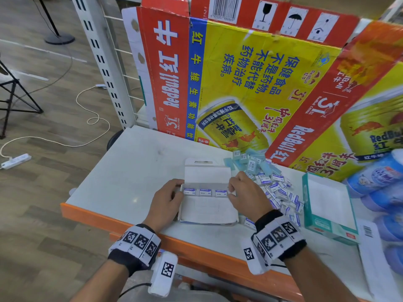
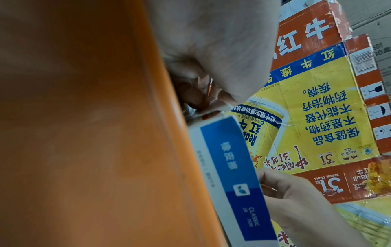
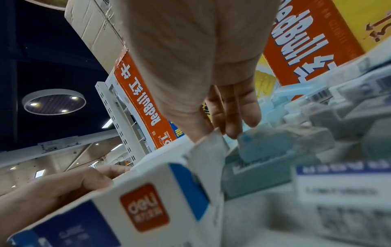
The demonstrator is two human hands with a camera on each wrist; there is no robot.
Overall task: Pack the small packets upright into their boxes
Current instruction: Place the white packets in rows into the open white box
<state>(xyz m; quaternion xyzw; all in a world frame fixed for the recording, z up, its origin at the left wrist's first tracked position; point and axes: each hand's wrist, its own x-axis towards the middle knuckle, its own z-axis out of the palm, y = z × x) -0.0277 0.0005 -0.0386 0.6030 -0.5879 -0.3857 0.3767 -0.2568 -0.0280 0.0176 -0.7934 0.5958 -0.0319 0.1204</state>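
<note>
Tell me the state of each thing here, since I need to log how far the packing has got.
White box: open, lid flap back, mostly unfilled.
Packets in the box: three, upright, in one row along the far wall.
Loose packets: unpacked, heaped on the table right of the box.
Teal box: open, no packets visible inside.
Left hand: holds the box's left end.
Right hand: fingers curled at the box's right end.

- The left hand is filling the top of the left wrist view, blurry, with its fingertips hiding behind the box.
- The eraser packets are smearing out of focus in the right wrist view, so the label text isn't readable.
- The blue tubs are getting cut off by the head view's right edge.
</note>
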